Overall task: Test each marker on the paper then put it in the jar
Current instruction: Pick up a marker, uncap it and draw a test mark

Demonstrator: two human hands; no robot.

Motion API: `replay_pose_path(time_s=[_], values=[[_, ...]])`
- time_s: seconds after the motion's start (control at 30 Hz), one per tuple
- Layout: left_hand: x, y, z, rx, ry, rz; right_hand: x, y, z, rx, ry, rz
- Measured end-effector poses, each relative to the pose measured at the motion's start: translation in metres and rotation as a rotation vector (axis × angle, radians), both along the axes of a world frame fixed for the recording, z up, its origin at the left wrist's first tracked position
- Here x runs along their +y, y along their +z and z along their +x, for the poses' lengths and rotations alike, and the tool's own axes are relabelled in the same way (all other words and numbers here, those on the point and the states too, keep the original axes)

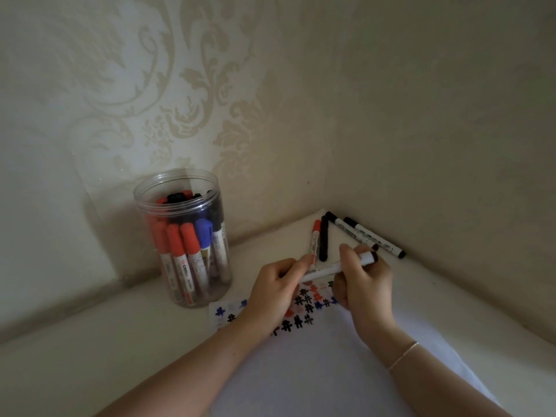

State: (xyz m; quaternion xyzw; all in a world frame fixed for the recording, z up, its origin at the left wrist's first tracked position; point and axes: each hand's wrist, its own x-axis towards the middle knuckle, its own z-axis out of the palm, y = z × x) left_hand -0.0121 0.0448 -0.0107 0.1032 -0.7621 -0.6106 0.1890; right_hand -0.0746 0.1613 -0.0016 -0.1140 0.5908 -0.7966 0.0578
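1. Marker (334, 267): white barrel w/ printed label, black end plug at its right end; held above the paper's marked far strip, between both hands.
2. Long axis approx. horizontal, tilted; right end higher and farther away, left end lower, toward left hand. Left end hidden by fingers; cap on/off cannot be told.
3. Left hand (275, 291): fingers curled round marker's left end, gripping.
4. Right hand (365, 284): thumb and fingers pinch barrel near the black plug. Thin bracelet (403, 355) on wrist.
5. Paper (316, 365): white sheet on cream surface, far edge covered w/ black, blue, red hash-like test marks.
6. Jar (183, 236): clear plastic, upright, no lid, left of paper; holds red-, blue-, black-capped markers standing caps up.
7. Loose markers (323, 236): one red-capped, three black, lying in the corner beyond the hands, near wall.
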Motion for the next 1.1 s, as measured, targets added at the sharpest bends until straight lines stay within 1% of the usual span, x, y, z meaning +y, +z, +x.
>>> replay_pose_path(time_s=[0.13,0.2,0.27,0.33,0.4,0.47,0.5,0.53,0.57,0.6,0.63,0.67,0.7,0.77,0.8,0.83,0.9,0.97,1.1], values=[[0.0,0.0,-0.001,-0.022,0.049,0.034,-0.001,0.007,0.006,-0.007,0.037,0.071],[0.0,0.0,-0.001,-0.025,0.046,-0.005,-0.002,0.013,0.001,-0.074,0.078,0.087],[0.003,0.005,0.002,0.016,0.021,-0.05,-0.006,0.023,-0.009,-0.163,0.104,0.089],[0.006,0.022,0.006,0.117,0.034,-0.163,-0.016,0.039,-0.019,-0.231,0.103,0.012],[0.001,0.052,0.013,0.295,0.147,-0.344,-0.031,0.062,-0.023,-0.248,0.129,-0.058],[-0.014,0.089,0.024,0.457,0.246,-0.534,-0.052,0.092,-0.018,-0.242,0.219,-0.141],[-0.023,0.108,0.032,0.492,0.28,-0.595,-0.062,0.108,-0.012,-0.23,0.282,-0.163],[-0.034,0.126,0.041,0.511,0.316,-0.619,-0.07,0.124,-0.005,-0.193,0.347,-0.137],[-0.044,0.144,0.051,0.53,0.361,-0.59,-0.078,0.138,0.002,-0.124,0.41,-0.061],[-0.057,0.159,0.061,0.558,0.415,-0.52,-0.086,0.149,0.009,-0.028,0.459,0.055],[-0.07,0.172,0.069,0.589,0.475,-0.444,-0.093,0.158,0.015,0.085,0.484,0.179],[-0.084,0.182,0.075,0.599,0.53,-0.401,-0.1,0.164,0.019,0.221,0.466,0.304],[-0.097,0.19,0.078,0.566,0.571,-0.41,-0.107,0.167,0.021,0.391,0.395,0.454],[-0.116,0.194,0.079,0.404,0.595,-0.503,-0.119,0.169,0.021,0.73,0.237,0.756],[-0.122,0.193,0.077,0.32,0.577,-0.549,-0.124,0.168,0.02,0.798,0.222,0.85],[-0.124,0.19,0.075,0.255,0.549,-0.589,-0.126,0.169,0.02,0.79,0.254,0.902],[-0.127,0.181,0.069,0.181,0.493,-0.677,-0.129,0.165,0.019,0.715,0.334,0.942],[-0.13,0.175,0.062,0.134,0.442,-0.782,-0.132,0.158,0.017,0.652,0.4,0.95],[-0.134,0.179,0.05,0.038,0.371,-0.984,-0.134,0.143,0.009,0.615,0.466,0.9]])
